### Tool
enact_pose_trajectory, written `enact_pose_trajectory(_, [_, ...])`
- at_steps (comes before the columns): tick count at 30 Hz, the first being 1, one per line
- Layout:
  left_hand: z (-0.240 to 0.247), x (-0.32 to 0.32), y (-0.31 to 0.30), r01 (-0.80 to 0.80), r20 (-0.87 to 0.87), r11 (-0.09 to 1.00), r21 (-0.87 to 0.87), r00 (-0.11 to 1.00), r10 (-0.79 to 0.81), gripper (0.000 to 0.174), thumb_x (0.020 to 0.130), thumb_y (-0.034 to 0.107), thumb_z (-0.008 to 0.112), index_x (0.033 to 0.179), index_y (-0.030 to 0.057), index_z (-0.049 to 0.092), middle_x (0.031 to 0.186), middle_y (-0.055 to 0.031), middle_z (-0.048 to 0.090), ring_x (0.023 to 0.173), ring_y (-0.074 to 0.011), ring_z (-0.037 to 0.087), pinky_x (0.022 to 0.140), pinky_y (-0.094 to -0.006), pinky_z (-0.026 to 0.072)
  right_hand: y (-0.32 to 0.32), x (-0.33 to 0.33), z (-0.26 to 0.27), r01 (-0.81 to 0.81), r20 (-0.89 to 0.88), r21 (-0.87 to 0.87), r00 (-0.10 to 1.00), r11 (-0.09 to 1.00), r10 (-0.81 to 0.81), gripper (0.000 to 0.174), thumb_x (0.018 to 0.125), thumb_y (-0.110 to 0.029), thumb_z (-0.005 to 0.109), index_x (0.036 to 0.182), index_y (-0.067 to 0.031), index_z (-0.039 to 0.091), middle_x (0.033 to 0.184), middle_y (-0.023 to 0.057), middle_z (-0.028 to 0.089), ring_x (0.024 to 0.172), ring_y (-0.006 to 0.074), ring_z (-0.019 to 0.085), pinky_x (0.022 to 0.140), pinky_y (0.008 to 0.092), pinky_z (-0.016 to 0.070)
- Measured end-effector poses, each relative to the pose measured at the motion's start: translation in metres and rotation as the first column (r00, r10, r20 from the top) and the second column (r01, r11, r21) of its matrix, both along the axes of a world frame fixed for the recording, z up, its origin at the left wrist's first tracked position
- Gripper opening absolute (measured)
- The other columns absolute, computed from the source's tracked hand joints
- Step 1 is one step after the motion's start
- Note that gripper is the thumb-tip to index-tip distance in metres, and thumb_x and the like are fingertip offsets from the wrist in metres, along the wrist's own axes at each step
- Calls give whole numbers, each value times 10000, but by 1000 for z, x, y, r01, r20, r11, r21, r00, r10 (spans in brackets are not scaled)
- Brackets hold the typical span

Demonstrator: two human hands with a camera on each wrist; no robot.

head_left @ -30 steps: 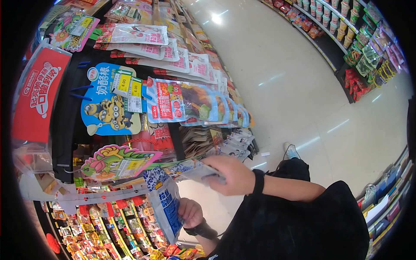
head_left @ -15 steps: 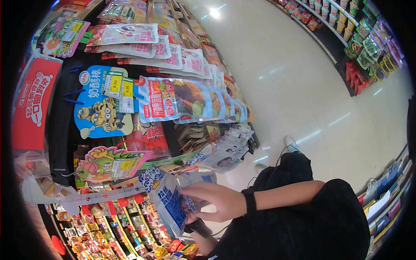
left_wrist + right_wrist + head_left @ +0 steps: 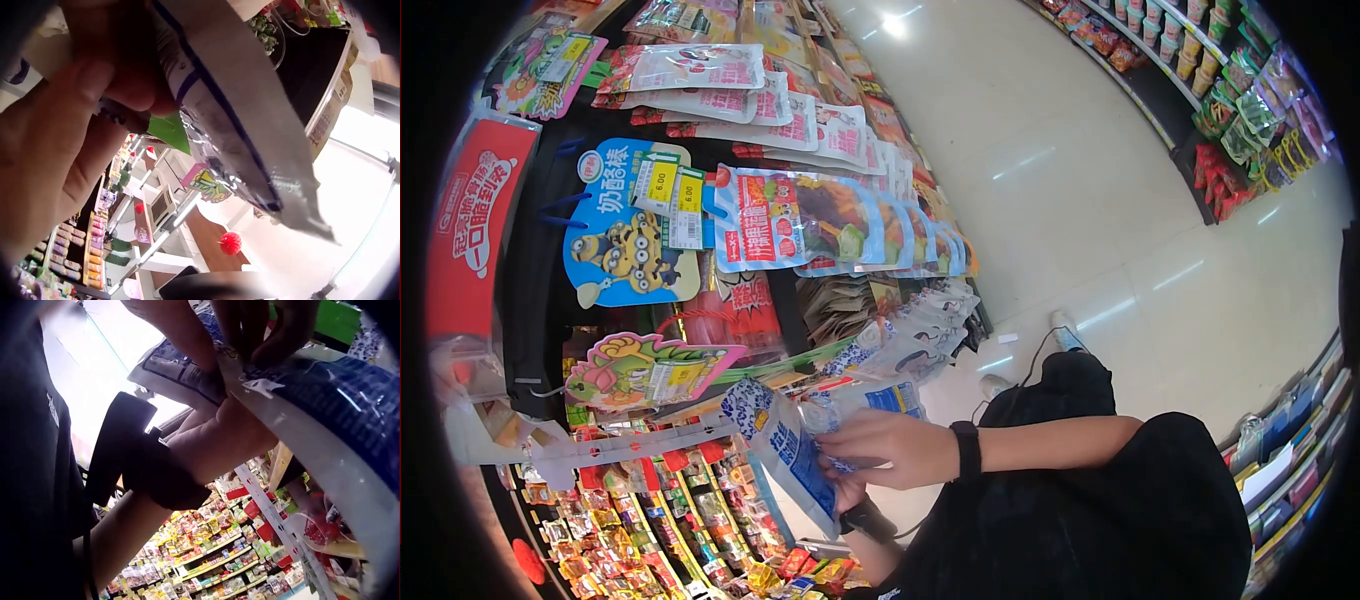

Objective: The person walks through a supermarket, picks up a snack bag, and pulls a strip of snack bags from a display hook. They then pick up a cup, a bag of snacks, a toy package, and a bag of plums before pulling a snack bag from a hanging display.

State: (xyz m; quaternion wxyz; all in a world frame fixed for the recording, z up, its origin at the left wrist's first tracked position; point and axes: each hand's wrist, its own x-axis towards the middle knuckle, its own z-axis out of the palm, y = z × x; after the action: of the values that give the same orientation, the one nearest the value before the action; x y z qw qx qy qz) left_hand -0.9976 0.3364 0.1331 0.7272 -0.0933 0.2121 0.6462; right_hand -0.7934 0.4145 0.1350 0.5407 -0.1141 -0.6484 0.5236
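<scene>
A blue-and-white snack packet [image 3: 788, 452] slants in front of the body, and my left hand [image 3: 852, 490] grips its lower side. My right hand [image 3: 900, 450] lies across the left one, its fingers bent at a second blue-and-white snack packet [image 3: 897, 399] behind the first. From the right wrist, my right fingers [image 3: 187, 337] pinch at the packets' edges, with the left hand [image 3: 234, 434] just beneath. The left wrist view shows the left thumb [image 3: 94, 81] and curled fingers beside the white back of a packet [image 3: 244, 106].
Similar pale packets [image 3: 930, 325] hang on the rack just beyond the hands. Blue fruit-snack bags [image 3: 840, 225] and a cardboard Minions sign [image 3: 625, 240] stick out above. Candy shelves [image 3: 650, 520] lie below left, and a tiled aisle floor [image 3: 1020, 200] runs to the right.
My right hand has come away from the hanging packets, down and left to the left hand, bringing a packet with it. The left hand keeps its packet in about the same place.
</scene>
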Motion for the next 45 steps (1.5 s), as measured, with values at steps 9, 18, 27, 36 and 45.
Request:
enact_pose_trajectory(9, [6, 32, 23, 186, -671, 946, 264, 741, 42, 473, 897, 220, 593, 1286, 18, 414, 783, -23, 564, 695, -134, 465, 618, -290, 384, 7, 70, -33, -16, 386, -255, 915, 967, 117, 165, 819, -65, 645, 979, -56, 684, 879, 72, 663, 898, 251, 590, 801, 352, 467])
enact_pose_trajectory(18, [-56, 52, 45, 13, -851, 999, -33, 523, -35, 379, 911, 160, 556, 1265, 75, 451, 1189, -58, 541, 1037, -197, 542, 809, -366, 461, 40, 109, -69, 176, 426, -163, 900, 971, -92, 104, 841, -134, 636, 915, -69, 669, 1347, 188, 420, 1217, 333, 427, 986, 384, 368])
enact_pose_trajectory(27, [-92, 81, 65, 63, -996, 998, -31, 86, -36, 342, 893, -21, 512, 1227, -17, 437, 1202, -111, 530, 1057, -188, 525, 902, -316, 424, 48, 79, -72, 84, 399, -189, 917, 978, -2, 116, 837, -141, 630, 933, -77, 645, 1131, 178, 513, 1046, 338, 512, 885, 391, 426])
enact_pose_trajectory(36, [-69, 110, 58, -56, -983, 998, 21, 181, 31, 485, 827, -80, 560, 1280, -33, 395, 1234, -130, 520, 1105, -216, 530, 938, -337, 431, 70, 78, -57, -20, 405, -32, 914, 999, 31, 126, 813, -160, 628, 912, -91, 662, 918, 114, 517, 906, 323, 513, 764, 405, 411])
enact_pose_trajectory(45, [-47, 118, 31, -111, -987, 991, 75, 137, 90, 666, 670, -42, 666, 1281, -46, 399, 1242, -138, 509, 1118, -220, 515, 968, -358, 404, 81, 84, -66, -137, 251, 18, 960, 990, 128, 107, 801, -124, 622, 884, -86, 678, 864, 97, 540, 882, 293, 546, 757, 376, 428])
